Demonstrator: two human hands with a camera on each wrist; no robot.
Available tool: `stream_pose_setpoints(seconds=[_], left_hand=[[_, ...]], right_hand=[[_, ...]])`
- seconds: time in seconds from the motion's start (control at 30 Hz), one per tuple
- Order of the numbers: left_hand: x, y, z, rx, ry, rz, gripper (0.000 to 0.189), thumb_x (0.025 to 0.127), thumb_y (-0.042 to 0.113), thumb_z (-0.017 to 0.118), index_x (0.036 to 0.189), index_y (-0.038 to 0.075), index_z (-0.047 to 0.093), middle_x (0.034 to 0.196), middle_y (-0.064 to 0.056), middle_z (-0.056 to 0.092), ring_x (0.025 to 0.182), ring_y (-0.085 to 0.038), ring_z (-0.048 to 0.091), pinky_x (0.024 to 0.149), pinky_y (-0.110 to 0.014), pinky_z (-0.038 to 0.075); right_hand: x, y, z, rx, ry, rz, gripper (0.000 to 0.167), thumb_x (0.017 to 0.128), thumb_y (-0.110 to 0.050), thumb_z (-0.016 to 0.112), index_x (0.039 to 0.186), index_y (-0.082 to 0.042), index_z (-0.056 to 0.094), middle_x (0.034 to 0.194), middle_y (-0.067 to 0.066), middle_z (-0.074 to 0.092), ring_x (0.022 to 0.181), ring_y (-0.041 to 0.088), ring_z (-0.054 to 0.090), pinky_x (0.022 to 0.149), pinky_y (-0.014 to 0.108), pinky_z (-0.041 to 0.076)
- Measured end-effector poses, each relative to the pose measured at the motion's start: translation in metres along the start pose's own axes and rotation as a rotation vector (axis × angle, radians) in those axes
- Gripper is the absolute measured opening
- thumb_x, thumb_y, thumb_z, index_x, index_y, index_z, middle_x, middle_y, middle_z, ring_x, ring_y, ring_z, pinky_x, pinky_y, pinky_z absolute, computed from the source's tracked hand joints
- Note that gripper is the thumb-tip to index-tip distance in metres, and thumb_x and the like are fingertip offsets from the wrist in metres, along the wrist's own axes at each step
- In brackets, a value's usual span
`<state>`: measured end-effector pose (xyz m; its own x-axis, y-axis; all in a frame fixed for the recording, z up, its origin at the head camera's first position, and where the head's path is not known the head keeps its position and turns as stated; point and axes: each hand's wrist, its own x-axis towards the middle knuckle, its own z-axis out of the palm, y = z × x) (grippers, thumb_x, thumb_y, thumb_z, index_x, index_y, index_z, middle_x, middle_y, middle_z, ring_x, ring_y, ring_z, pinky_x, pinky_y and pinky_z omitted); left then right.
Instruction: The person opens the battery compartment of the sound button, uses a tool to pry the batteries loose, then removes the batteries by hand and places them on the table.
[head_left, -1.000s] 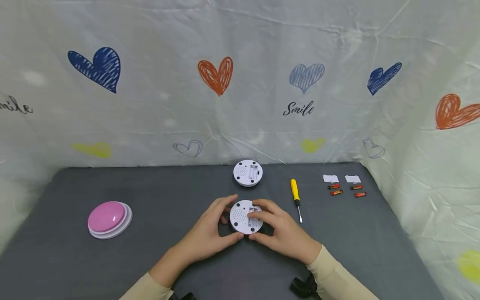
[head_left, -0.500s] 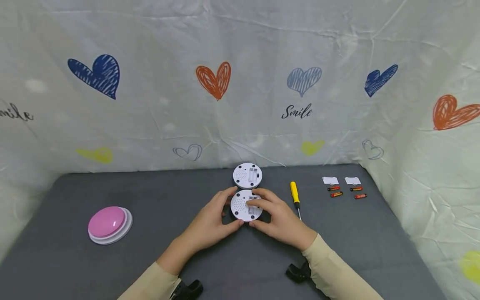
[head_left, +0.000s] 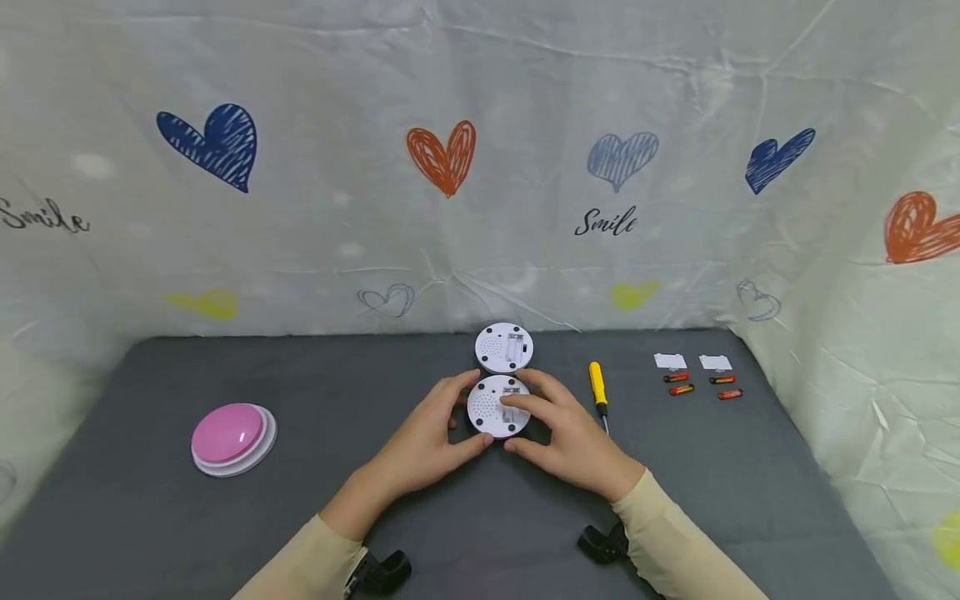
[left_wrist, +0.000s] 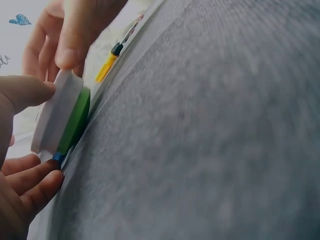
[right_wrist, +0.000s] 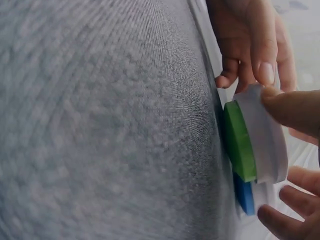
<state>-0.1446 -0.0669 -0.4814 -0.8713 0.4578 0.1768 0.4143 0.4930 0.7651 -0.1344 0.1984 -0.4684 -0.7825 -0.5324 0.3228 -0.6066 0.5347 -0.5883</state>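
Observation:
Both hands hold a round push button (head_left: 487,408), turned upside down so its white base faces up with an uncovered battery slot. Its green dome (left_wrist: 76,120) faces the table in the left wrist view. My left hand (head_left: 427,437) grips the left rim, thumb at the front edge. On the other side, my right hand (head_left: 577,433) grips the right rim, with one finger lying over the battery slot. Just behind stands a second upturned push button (head_left: 491,348), whose blue dome (right_wrist: 243,195) shows in the right wrist view; the two appear to touch or nearly touch.
A pink push button (head_left: 227,433) sits dome up at the left. A yellow-handled screwdriver (head_left: 597,385) lies right of the hands. Two white battery covers (head_left: 670,362) and several small batteries (head_left: 681,389) are laid out at the far right. A printed curtain (head_left: 525,167) hangs behind the table.
Both hands have slid the green push button away from the body, up to the blue one behind it. In the last half second their grip looks the same; the head view shifts slightly.

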Motion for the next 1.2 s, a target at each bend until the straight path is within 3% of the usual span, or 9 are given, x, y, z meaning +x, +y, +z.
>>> stream_pose_setpoints(seconds=[0.17,0.3,0.43,0.57,0.7,0.83,0.93,1.03,1.2], left_hand=[[-0.011,-0.001,-0.012,0.006,0.044,0.017,0.083,0.099,0.023,0.084,0.166,0.006,0.039,0.158,-0.017,0.050,0.129,-0.029,0.063,0.093,-0.043,0.058],[-0.029,0.004,-0.035,0.031,0.095,0.028,0.082,0.100,0.022,0.084,0.167,0.011,0.039,0.159,-0.015,0.049,0.133,-0.032,0.062,0.096,-0.048,0.059],[-0.051,-0.003,-0.060,0.075,0.189,0.064,0.080,0.098,0.018,0.085,0.166,0.013,0.042,0.158,-0.011,0.053,0.134,-0.033,0.060,0.100,-0.052,0.056],[-0.075,-0.019,-0.092,0.129,0.326,0.039,0.076,0.095,0.010,0.086,0.162,0.008,0.049,0.155,-0.015,0.056,0.137,-0.040,0.057,0.104,-0.062,0.050],[-0.098,-0.035,-0.121,0.183,0.444,-0.039,0.073,0.092,0.009,0.086,0.157,0.005,0.054,0.153,-0.022,0.056,0.138,-0.046,0.053,0.101,-0.069,0.046],[-0.121,-0.056,-0.139,0.230,0.509,-0.092,0.073,0.089,0.007,0.087,0.156,0.004,0.056,0.152,-0.024,0.056,0.125,-0.045,0.059,0.095,-0.030,0.051],[-0.140,-0.070,-0.150,0.227,0.495,-0.124,0.078,0.089,0.005,0.086,0.159,0.004,0.052,0.154,-0.025,0.054,0.124,-0.045,0.060,0.087,-0.006,0.037],[-0.156,-0.081,-0.160,0.201,0.447,-0.167,0.083,0.091,0.004,0.085,0.164,0.003,0.045,0.156,-0.029,0.049,0.129,-0.049,0.055,0.090,-0.003,0.032],[-0.170,-0.088,-0.170,0.184,0.398,-0.217,0.086,0.094,0.006,0.083,0.166,-0.001,0.038,0.156,-0.036,0.045,0.134,-0.054,0.047,0.099,-0.003,0.024]], right_hand=[[0.006,-0.018,0.005,-0.073,0.064,-0.088,0.050,0.095,-0.026,0.089,0.140,-0.013,0.072,0.163,0.018,0.048,0.152,0.033,0.043,0.115,0.054,0.047],[0.020,-0.037,0.016,-0.070,0.080,-0.168,0.049,0.097,-0.027,0.087,0.141,-0.013,0.071,0.166,0.016,0.044,0.153,0.034,0.042,0.116,0.052,0.048],[0.043,-0.057,0.034,-0.041,0.061,-0.218,0.055,0.097,-0.028,0.087,0.146,-0.014,0.068,0.168,0.014,0.042,0.153,0.032,0.044,0.116,0.048,0.048],[0.073,-0.080,0.063,-0.016,-0.027,-0.236,0.061,0.099,-0.032,0.085,0.153,-0.016,0.062,0.169,0.015,0.040,0.156,0.031,0.041,0.120,0.045,0.044],[0.104,-0.099,0.097,-0.083,-0.162,-0.223,0.067,0.103,-0.041,0.078,0.162,-0.022,0.052,0.174,0.016,0.030,0.161,0.030,0.033,0.119,0.041,0.045],[0.133,-0.115,0.129,-0.118,-0.283,-0.191,0.075,0.105,-0.047,0.074,0.169,-0.027,0.041,0.178,0.015,0.022,0.163,0.029,0.027,0.116,0.039,0.048],[0.154,-0.130,0.152,-0.117,-0.362,-0.174,0.082,0.106,-0.047,0.072,0.174,-0.031,0.030,0.180,0.013,0.018,0.164,0.027,0.025,0.116,0.036,0.048],[0.172,-0.145,0.173,-0.132,-0.411,-0.202,0.082,0.107,-0.045,0.069,0.175,-0.033,0.025,0.179,0.013,0.020,0.163,0.024,0.027,0.116,0.031,0.045],[0.190,-0.161,0.196,-0.161,-0.398,-0.289,0.067,0.110,-0.034,0.066,0.171,-0.026,0.039,0.172,0.015,0.034,0.156,0.021,0.037,0.120,0.023,0.036]])
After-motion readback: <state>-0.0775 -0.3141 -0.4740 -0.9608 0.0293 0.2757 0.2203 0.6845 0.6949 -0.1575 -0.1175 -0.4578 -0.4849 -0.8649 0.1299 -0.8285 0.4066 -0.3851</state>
